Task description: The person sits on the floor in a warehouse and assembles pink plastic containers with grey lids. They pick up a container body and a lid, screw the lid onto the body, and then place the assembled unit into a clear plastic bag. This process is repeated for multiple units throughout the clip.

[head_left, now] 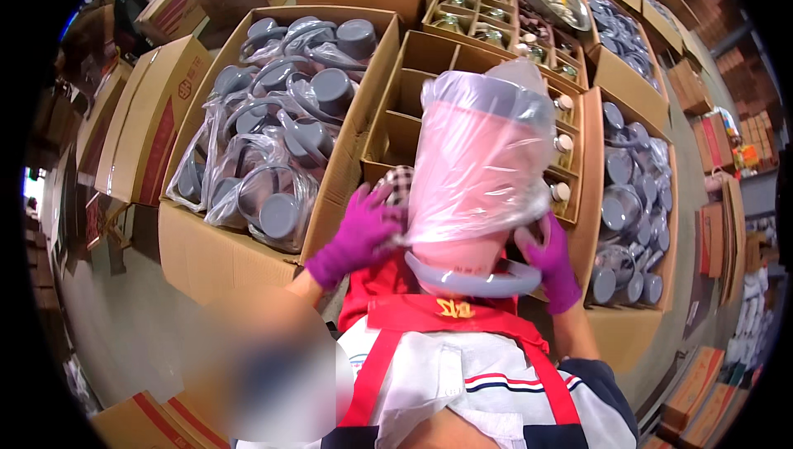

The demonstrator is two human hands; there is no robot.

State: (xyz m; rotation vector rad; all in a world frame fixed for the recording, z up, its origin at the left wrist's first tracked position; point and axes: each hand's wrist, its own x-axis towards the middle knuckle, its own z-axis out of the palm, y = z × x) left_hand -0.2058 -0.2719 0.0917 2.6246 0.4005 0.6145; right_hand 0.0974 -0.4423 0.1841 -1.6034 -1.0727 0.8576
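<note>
Upright in front of my chest is a large pink-looking pitcher (462,176) with a grey band at its far end and a curved grey part (475,281) at its near end. A clear plastic bag (496,218) covers most of it, blurred by motion. My left hand (355,230), in a purple glove, is at the left side with fingers apart, its fingertips close to the bag. On the other side my right hand (555,261), also gloved in purple, has its thumb and fingers on the bag's lower edge; its fingers are partly hidden.
To the left stands an open carton (231,242) of bagged grey-lidded pitchers. Behind the held pitcher is a divided carton (395,90) with white-capped bottles (562,143). More grey-lidded pitchers (619,209) fill a carton on the right. A metal bowl (582,15) sits farther back.
</note>
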